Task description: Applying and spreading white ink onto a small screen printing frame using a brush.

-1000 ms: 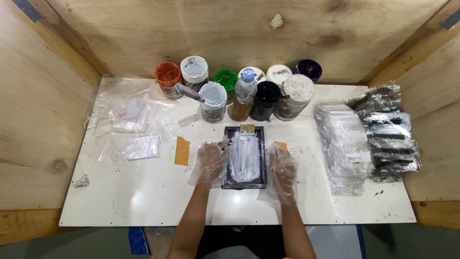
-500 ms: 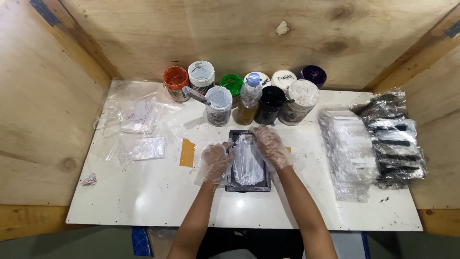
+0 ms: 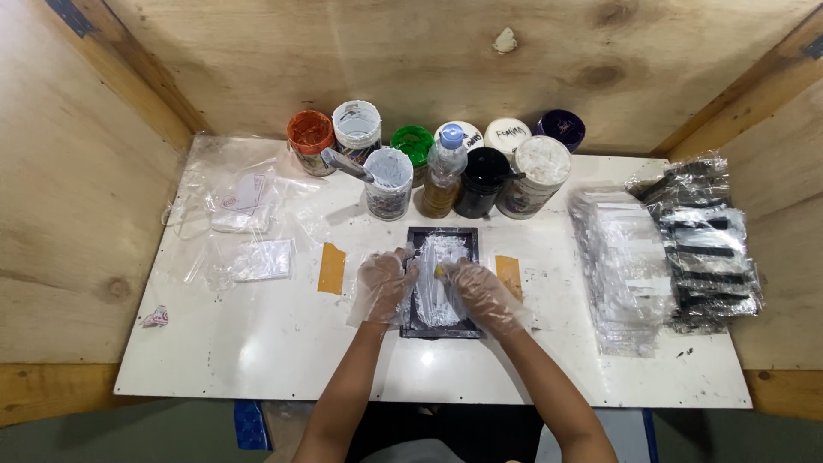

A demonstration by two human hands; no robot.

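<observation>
I've both gloved hands, left hand (image 3: 383,283) & right hand (image 3: 482,291), pressing clear film onto the black rectangular tray (image 3: 441,283), fingers part-curled, holding nothing; next prob needs smoothing toward 12 o'clock.

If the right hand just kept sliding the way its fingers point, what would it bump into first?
The right hand, in a clear plastic glove, points up and to the left across the dark tray. Carrying on, it would probably meet the fingers of the left hand at the tray's left edge first, though depth is hard to judge.

Flat dark tray (image 3: 411,283), mid-table, plastic-covered
</observation>
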